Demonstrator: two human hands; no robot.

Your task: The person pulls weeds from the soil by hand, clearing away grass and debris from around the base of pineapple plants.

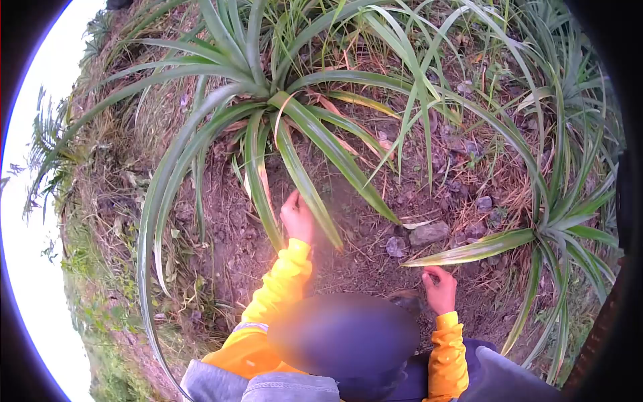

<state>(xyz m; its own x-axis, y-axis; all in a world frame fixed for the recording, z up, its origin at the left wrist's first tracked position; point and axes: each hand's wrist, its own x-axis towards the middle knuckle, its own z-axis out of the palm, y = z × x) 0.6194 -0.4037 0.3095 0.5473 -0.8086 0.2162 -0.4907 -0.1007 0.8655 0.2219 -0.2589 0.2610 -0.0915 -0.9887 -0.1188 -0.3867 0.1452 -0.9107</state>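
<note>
My left hand (297, 218) reaches in under a large pineapple plant (258, 87), between two of its long drooping leaves. Its fingers are drawn together close to the soil, and whatever they hold is hidden. Close by on its right hangs a green leaf (305, 177) with a browned tip. Farther right, my right hand (440, 291) is closed, with thumb and forefinger bent together just below the pale, dry tip of a leaf (472, 249). That leaf belongs to a second pineapple plant (546, 231). I cannot tell what, if anything, is in this pinch.
Several stones, among them a grey stone (429, 234), lie between the two plants. Dry straw (499, 181) and weeds cover the sloping soil. A blurred dark rounded shape (345, 335) blocks the lower middle. Grass (100, 295) grows down the left side.
</note>
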